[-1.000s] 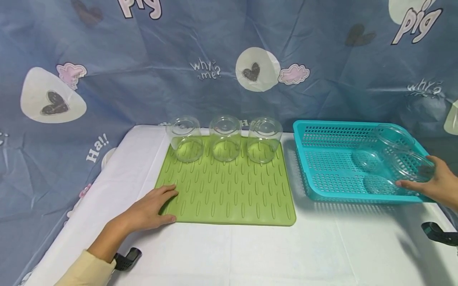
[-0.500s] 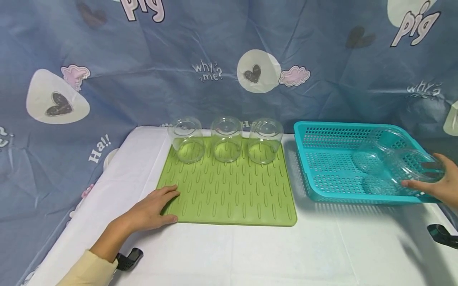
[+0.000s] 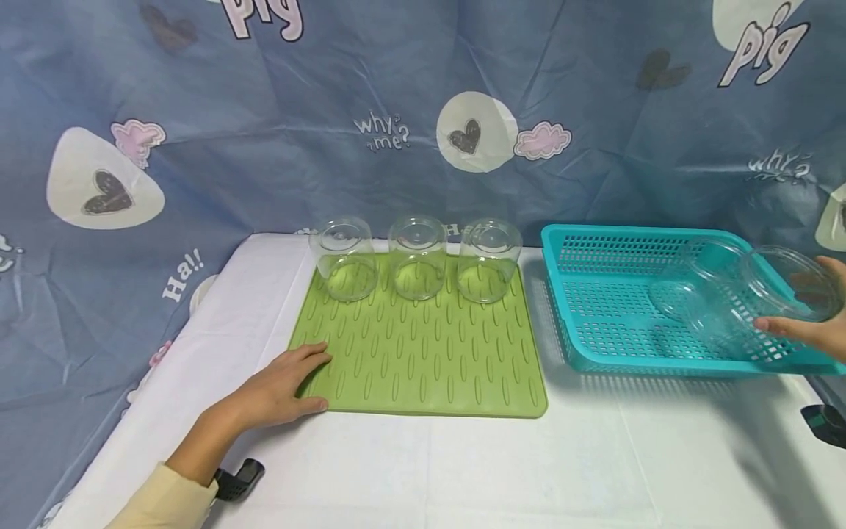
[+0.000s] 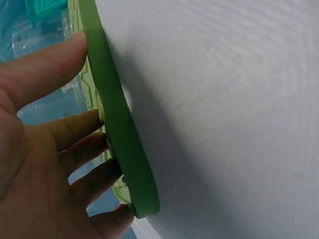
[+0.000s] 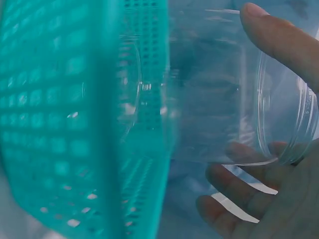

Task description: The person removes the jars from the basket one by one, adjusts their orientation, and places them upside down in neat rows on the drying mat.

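My right hand (image 3: 822, 323) grips a clear jar (image 3: 769, 294) around its rim, thumb on one side and fingers on the other. In the right wrist view the jar (image 5: 209, 89) has its rim toward the palm and its base toward the basket. Another clear jar (image 3: 674, 294) lies inside the turquoise basket (image 3: 648, 361). My left hand (image 3: 274, 386) rests spread at the near left corner of a green ribbed mat (image 3: 429, 367), its fingertips touching the mat's edge in the left wrist view. Three clear jars, left (image 3: 346, 261), middle (image 3: 418, 257) and right (image 3: 489, 261), stand along the mat's far edge.
The basket stands right of the mat on a white cloth-covered table (image 3: 496, 470). A blue printed curtain (image 3: 297, 147) hangs right behind the table and along its left side.
My right hand has raised the jar from inside the basket and moved it up and to the right. The left hand and the jars on the mat stay in place.
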`<state>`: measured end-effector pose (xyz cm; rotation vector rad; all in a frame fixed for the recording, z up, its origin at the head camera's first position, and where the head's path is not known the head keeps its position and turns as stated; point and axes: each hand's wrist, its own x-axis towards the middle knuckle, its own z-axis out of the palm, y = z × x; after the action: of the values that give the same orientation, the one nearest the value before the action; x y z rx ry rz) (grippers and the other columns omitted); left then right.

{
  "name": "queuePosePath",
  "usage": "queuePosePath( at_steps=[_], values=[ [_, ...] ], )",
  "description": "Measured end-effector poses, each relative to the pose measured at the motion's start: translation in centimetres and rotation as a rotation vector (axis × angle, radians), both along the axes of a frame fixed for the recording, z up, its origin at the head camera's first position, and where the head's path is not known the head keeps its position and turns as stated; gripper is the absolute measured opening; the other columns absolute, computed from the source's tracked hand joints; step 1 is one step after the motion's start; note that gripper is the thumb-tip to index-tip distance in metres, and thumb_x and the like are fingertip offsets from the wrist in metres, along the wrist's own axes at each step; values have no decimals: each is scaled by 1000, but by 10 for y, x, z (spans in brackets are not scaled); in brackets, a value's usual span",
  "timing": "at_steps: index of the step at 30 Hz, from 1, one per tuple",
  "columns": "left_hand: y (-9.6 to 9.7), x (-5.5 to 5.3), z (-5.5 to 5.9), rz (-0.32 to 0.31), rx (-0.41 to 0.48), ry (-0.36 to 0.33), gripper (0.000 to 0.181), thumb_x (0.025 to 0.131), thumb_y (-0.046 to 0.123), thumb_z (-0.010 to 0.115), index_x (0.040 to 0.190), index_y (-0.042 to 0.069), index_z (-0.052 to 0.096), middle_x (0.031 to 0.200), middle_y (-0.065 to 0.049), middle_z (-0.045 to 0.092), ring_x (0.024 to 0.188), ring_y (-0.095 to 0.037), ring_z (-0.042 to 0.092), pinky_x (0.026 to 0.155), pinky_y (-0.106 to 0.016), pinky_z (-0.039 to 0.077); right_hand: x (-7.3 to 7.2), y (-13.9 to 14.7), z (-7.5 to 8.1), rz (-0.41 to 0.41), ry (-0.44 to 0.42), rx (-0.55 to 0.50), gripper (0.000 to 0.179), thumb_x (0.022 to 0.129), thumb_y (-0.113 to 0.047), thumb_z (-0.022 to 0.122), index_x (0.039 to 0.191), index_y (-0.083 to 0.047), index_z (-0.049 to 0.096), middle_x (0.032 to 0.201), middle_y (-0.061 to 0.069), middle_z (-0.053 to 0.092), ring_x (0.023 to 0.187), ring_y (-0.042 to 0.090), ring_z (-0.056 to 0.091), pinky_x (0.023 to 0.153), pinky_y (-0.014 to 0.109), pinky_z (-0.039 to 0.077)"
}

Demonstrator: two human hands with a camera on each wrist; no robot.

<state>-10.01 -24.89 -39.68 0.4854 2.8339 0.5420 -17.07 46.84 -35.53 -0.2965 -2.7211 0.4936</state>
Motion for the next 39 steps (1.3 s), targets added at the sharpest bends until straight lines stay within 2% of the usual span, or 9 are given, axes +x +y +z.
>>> queuePosePath(
  at_steps=[4, 6, 10, 19, 24, 26, 29, 33, 39],
  values=[
    [-1, 1, -1, -1, -1, 5, 71, 85, 35, 76, 142, 1, 50, 153, -20, 42, 139, -48, 39, 108, -64, 41, -6, -5, 11, 18, 58, 3, 109, 80, -39, 81, 161, -13, 12, 156, 31, 31, 142, 54, 31, 117, 65, 29],
    [-1, 1, -1, 2, -3, 5, 71, 85, 34, 76, 142, 1, 50, 153, -20, 42, 140, -47, 39, 109, -64, 41, -6, -13, 16, 53, 114, -10, 105, 81, -33, 82, 160, -18, 15, 154, 28, 39, 146, 33, 41, 117, 41, 43],
    [-1, 0, 0, -2, 1, 10, 71, 85, 35, 75, 143, 1, 49, 153, -20, 42, 140, -47, 39, 109, -64, 41, 0, -40, 34, 96, 167, -45, 103, 81, -24, 83, 160, -24, 17, 154, 24, 41, 144, 22, 45, 114, 15, 37],
    [0, 0, 0, -13, 0, 5, 72, 86, 37, 74, 143, 1, 49, 153, -20, 42, 140, -48, 39, 108, -64, 41, 2, -71, 55, 200, 111, -71, 109, 82, -25, 81, 161, -22, 6, 154, 35, 33, 135, 55, 40, 107, 30, 41],
    [-2, 1, 0, -23, -47, 12, 71, 88, 38, 72, 144, 2, 48, 155, -20, 40, 141, -47, 38, 111, -64, 38, 13, -101, 74, 273, 114, -107, 108, 82, -16, 81, 161, -24, 7, 153, 38, 31, 133, 61, 36, 119, 23, 35],
    [-2, 1, 1, -28, -72, 26, 71, 89, 37, 71, 145, 1, 47, 155, -20, 40, 141, -46, 38, 113, -63, 37, 14, -108, 79, 299, 114, -118, 110, 80, -15, 82, 160, -30, 8, 154, 36, 31, 139, 49, 40, 98, 2, 31],
    [0, 3, 1, -20, -89, 32, 70, 89, 36, 71, 145, 0, 47, 156, -20, 39, 142, -45, 37, 113, -62, 37, 12, -120, 87, 346, 74, -138, 115, 77, -12, 84, 159, -35, 6, 158, 31, 28, 136, 52, 42, 94, 13, 42],
    [3, 8, 3, -1, -103, 21, 70, 89, 35, 72, 144, -1, 48, 158, -20, 36, 143, -45, 36, 113, -61, 38, 11, -137, 96, 399, 13, -152, 122, 74, -12, 87, 158, -40, 3, 163, 23, 24, 125, 63, 40, 94, 63, 45],
    [5, 11, 5, 6, -126, 24, 69, 90, 35, 71, 144, 0, 48, 159, -19, 35, 143, -44, 37, 113, -60, 39, 18, -161, 106, 483, 0, -138, 130, 66, -11, 92, 156, -45, 5, 162, 13, 31, 141, 41, 40, 97, 70, 35]
  ],
)
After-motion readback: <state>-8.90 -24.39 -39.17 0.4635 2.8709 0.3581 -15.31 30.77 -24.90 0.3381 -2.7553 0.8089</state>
